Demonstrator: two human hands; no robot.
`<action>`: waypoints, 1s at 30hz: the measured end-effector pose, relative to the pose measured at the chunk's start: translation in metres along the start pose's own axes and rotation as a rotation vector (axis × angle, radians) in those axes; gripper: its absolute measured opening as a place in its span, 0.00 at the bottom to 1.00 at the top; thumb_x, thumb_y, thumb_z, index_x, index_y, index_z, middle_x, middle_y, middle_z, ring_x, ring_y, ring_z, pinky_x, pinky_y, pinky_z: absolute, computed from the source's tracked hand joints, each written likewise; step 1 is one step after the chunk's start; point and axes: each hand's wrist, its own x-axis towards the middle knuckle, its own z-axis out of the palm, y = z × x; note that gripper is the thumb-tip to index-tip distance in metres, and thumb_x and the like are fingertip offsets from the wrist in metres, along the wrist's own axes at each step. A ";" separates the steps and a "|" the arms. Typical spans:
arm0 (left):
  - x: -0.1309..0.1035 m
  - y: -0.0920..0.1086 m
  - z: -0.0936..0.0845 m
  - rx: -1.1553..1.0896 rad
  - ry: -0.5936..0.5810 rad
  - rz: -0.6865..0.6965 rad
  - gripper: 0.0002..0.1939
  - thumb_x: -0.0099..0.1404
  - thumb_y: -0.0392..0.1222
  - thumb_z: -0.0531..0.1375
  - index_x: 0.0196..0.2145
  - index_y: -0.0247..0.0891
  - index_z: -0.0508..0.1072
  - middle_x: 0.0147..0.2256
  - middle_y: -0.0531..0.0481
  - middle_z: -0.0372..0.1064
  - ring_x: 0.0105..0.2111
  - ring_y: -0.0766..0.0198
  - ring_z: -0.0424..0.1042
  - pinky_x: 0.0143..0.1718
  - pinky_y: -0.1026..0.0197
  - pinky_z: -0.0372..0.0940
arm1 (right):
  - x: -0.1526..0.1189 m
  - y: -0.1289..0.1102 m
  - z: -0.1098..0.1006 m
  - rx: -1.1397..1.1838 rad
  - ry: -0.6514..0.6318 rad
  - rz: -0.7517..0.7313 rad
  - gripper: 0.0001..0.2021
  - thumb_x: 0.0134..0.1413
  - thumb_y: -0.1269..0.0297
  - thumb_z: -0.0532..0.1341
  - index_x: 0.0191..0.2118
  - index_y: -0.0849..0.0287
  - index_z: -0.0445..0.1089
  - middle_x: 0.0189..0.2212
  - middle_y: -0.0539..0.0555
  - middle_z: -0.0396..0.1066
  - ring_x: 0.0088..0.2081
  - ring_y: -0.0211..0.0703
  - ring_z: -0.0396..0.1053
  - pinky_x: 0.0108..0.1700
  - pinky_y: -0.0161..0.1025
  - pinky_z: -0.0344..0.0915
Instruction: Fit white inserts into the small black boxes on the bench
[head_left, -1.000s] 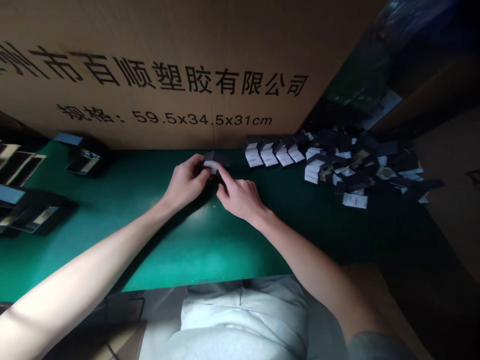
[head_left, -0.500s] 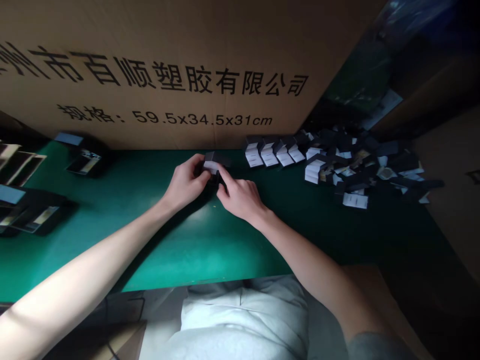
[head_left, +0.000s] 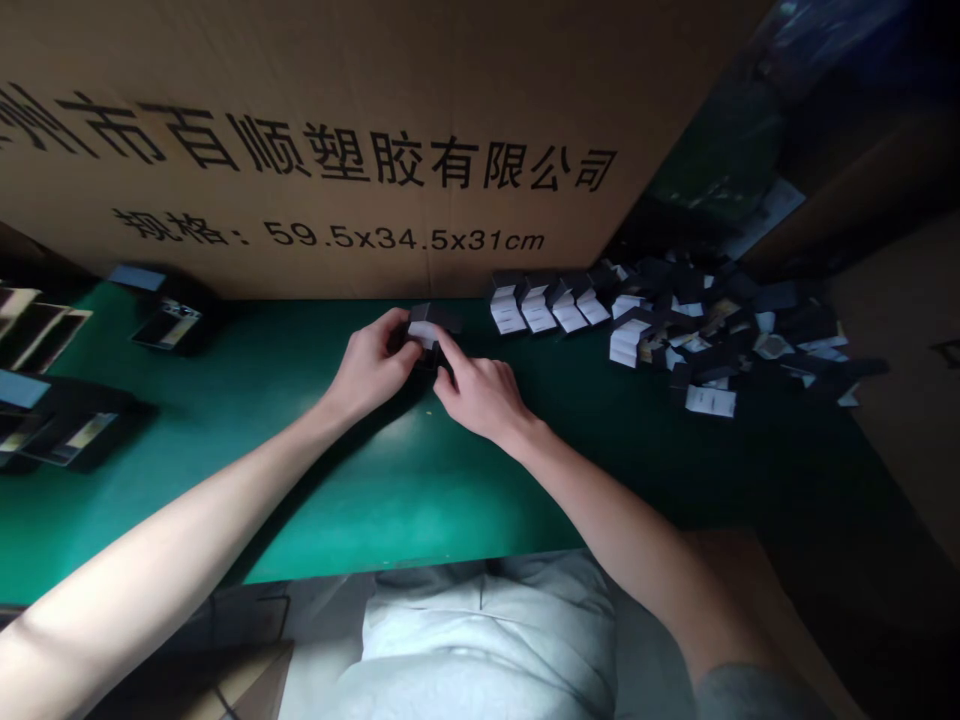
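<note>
A small black box with a white-lined lid (head_left: 422, 331) is between my two hands, over the green tabletop (head_left: 375, 490). My left hand (head_left: 373, 362) grips its left side between thumb and fingers. From the right, my right hand (head_left: 484, 388) touches the box, its index finger stretched along the lid's inside and its other fingers curled. The thumb lies low near the box's front. My fingers hide part of the box, so what the right fingertips grip is hard to see.
A large printed cardboard carton (head_left: 360, 190) walls off the back. Several white-lined folded pieces (head_left: 538, 308) stand in a row beside a heap of black and white pieces (head_left: 720, 330). At left are open black boxes (head_left: 169, 322) and a darker group (head_left: 67, 430).
</note>
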 end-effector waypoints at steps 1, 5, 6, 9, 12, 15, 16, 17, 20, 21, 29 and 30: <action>0.000 0.000 0.000 -0.009 -0.002 -0.002 0.11 0.61 0.42 0.60 0.41 0.38 0.74 0.36 0.49 0.76 0.35 0.58 0.73 0.35 0.58 0.65 | 0.000 0.000 0.000 0.001 0.003 -0.003 0.35 0.74 0.61 0.49 0.81 0.55 0.44 0.44 0.56 0.85 0.42 0.53 0.83 0.48 0.43 0.75; 0.000 -0.002 0.000 -0.046 -0.002 -0.013 0.10 0.62 0.41 0.60 0.41 0.38 0.75 0.36 0.49 0.76 0.34 0.58 0.73 0.34 0.58 0.65 | 0.000 0.001 0.001 -0.005 0.009 -0.007 0.35 0.74 0.62 0.49 0.81 0.56 0.42 0.43 0.56 0.85 0.41 0.53 0.83 0.47 0.43 0.75; 0.000 -0.003 0.000 -0.051 -0.001 -0.013 0.10 0.62 0.41 0.60 0.41 0.38 0.76 0.36 0.49 0.76 0.34 0.58 0.73 0.34 0.59 0.66 | 0.000 0.001 0.002 -0.007 0.012 -0.009 0.35 0.74 0.62 0.49 0.81 0.56 0.42 0.42 0.56 0.85 0.41 0.53 0.83 0.47 0.43 0.75; 0.000 -0.005 0.001 -0.060 0.003 -0.012 0.10 0.63 0.41 0.61 0.41 0.38 0.76 0.35 0.50 0.76 0.34 0.58 0.74 0.33 0.59 0.66 | 0.001 0.003 0.004 -0.003 0.024 -0.023 0.35 0.74 0.62 0.49 0.81 0.56 0.42 0.41 0.56 0.85 0.40 0.51 0.83 0.45 0.42 0.75; 0.000 -0.006 0.001 -0.064 0.000 -0.019 0.10 0.63 0.41 0.61 0.42 0.38 0.76 0.36 0.49 0.77 0.33 0.58 0.74 0.33 0.59 0.65 | 0.000 0.004 0.006 0.025 0.060 -0.043 0.34 0.74 0.63 0.50 0.81 0.57 0.44 0.40 0.55 0.85 0.39 0.49 0.82 0.44 0.40 0.75; 0.000 -0.006 0.001 -0.062 0.000 -0.015 0.10 0.64 0.42 0.61 0.42 0.39 0.76 0.36 0.49 0.77 0.34 0.58 0.75 0.33 0.59 0.66 | -0.001 0.005 0.009 0.083 0.116 -0.082 0.32 0.74 0.64 0.50 0.79 0.58 0.52 0.37 0.53 0.85 0.37 0.44 0.81 0.44 0.36 0.73; 0.000 -0.006 0.001 -0.061 0.001 -0.010 0.10 0.65 0.42 0.61 0.43 0.39 0.76 0.36 0.49 0.78 0.34 0.58 0.75 0.34 0.59 0.66 | -0.002 0.006 0.010 0.106 0.139 -0.104 0.30 0.75 0.65 0.50 0.78 0.58 0.56 0.37 0.53 0.85 0.37 0.42 0.81 0.44 0.35 0.73; 0.000 -0.006 0.001 -0.058 0.000 -0.008 0.10 0.65 0.42 0.61 0.43 0.39 0.76 0.36 0.49 0.78 0.35 0.57 0.75 0.34 0.58 0.67 | -0.003 0.008 0.010 0.130 0.168 -0.133 0.28 0.75 0.65 0.50 0.75 0.57 0.62 0.39 0.53 0.85 0.37 0.41 0.81 0.44 0.35 0.72; 0.000 -0.004 0.000 -0.044 -0.007 -0.016 0.10 0.65 0.43 0.61 0.44 0.39 0.76 0.37 0.49 0.79 0.36 0.57 0.76 0.35 0.58 0.67 | -0.007 0.020 0.007 0.201 0.300 -0.231 0.23 0.74 0.66 0.50 0.63 0.54 0.77 0.44 0.54 0.85 0.40 0.40 0.82 0.46 0.35 0.73; 0.000 -0.003 0.000 -0.039 -0.010 -0.021 0.11 0.65 0.43 0.61 0.44 0.39 0.76 0.38 0.49 0.79 0.36 0.56 0.76 0.35 0.58 0.68 | -0.009 0.026 0.005 0.218 0.356 -0.248 0.22 0.74 0.67 0.50 0.59 0.54 0.80 0.44 0.55 0.85 0.40 0.40 0.82 0.46 0.35 0.73; -0.003 0.002 -0.002 -0.029 -0.043 -0.036 0.13 0.66 0.45 0.61 0.46 0.39 0.77 0.37 0.47 0.80 0.34 0.56 0.75 0.35 0.57 0.68 | -0.047 0.125 -0.035 0.092 0.903 0.253 0.21 0.70 0.58 0.51 0.47 0.58 0.82 0.32 0.59 0.81 0.31 0.46 0.79 0.40 0.44 0.75; -0.003 0.002 -0.002 -0.023 -0.043 -0.037 0.14 0.66 0.45 0.61 0.47 0.39 0.77 0.38 0.47 0.80 0.34 0.56 0.76 0.35 0.57 0.68 | -0.054 0.145 -0.041 0.080 0.935 0.321 0.21 0.69 0.57 0.51 0.49 0.59 0.81 0.34 0.60 0.81 0.34 0.48 0.80 0.42 0.45 0.75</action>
